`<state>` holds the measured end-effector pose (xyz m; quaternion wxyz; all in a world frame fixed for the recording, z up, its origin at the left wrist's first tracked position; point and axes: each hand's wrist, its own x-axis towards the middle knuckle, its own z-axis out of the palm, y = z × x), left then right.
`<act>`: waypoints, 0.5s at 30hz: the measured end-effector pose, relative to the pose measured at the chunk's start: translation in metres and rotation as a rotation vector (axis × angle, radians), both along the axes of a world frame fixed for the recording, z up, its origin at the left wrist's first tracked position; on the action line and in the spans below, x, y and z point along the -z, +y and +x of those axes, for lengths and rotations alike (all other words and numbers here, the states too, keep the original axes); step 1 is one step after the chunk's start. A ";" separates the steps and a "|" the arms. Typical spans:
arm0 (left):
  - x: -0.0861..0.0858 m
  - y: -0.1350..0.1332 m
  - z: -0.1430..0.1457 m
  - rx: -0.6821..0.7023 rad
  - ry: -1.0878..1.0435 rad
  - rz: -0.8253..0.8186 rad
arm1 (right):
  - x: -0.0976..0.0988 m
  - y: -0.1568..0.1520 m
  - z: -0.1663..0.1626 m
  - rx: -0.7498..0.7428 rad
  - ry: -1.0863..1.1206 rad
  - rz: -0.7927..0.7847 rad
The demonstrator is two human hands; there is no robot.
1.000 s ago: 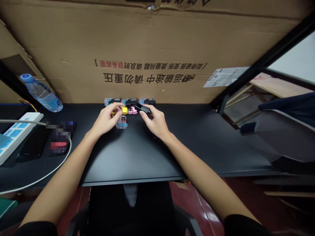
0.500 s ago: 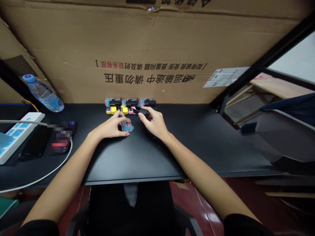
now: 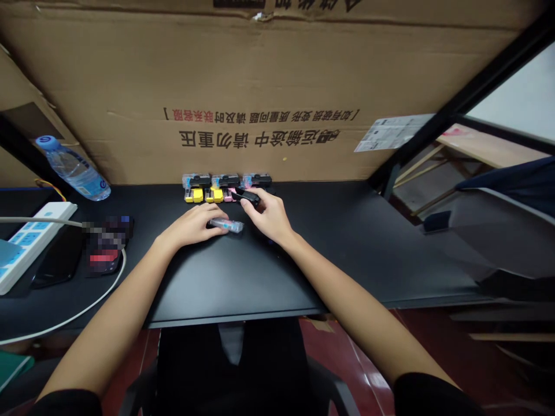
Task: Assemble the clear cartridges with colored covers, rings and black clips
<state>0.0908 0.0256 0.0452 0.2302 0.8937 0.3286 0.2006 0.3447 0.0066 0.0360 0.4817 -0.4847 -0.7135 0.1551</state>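
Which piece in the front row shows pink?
The rightmost piece, nearest the black object in the right hand; the left piece and middle piece show yellow.

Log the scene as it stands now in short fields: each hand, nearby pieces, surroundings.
Left hand: holds a clear piece between thumb and fingers
Right hand: holds a black piece
Back row: three clear-and-black pieces, along the foot of the cardboard
Front row: two yellow pieces, then a pink piece, partly hidden by the black piece
Far left: plastic bottle, white power strip, white cable
Surface: black table
Unclear: what the pieces are
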 end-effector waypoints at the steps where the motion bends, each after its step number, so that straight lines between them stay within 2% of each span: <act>1: 0.000 -0.001 0.001 -0.040 -0.013 0.003 | 0.000 0.000 0.000 0.000 0.023 -0.009; 4: 0.001 -0.004 0.008 -0.158 -0.153 -0.088 | -0.001 0.001 -0.001 -0.029 0.222 -0.124; 7: 0.004 -0.004 0.016 -0.223 -0.380 -0.292 | -0.001 0.004 -0.001 -0.116 0.498 -0.293; 9: 0.008 -0.002 0.020 -0.265 -0.498 -0.425 | -0.001 0.006 -0.001 -0.167 0.608 -0.369; 12: 0.011 -0.001 0.025 -0.328 -0.618 -0.559 | 0.001 0.007 -0.004 -0.228 0.644 -0.460; 15: 0.011 -0.002 0.027 -0.316 -0.649 -0.586 | 0.005 0.005 -0.009 -0.309 0.599 -0.533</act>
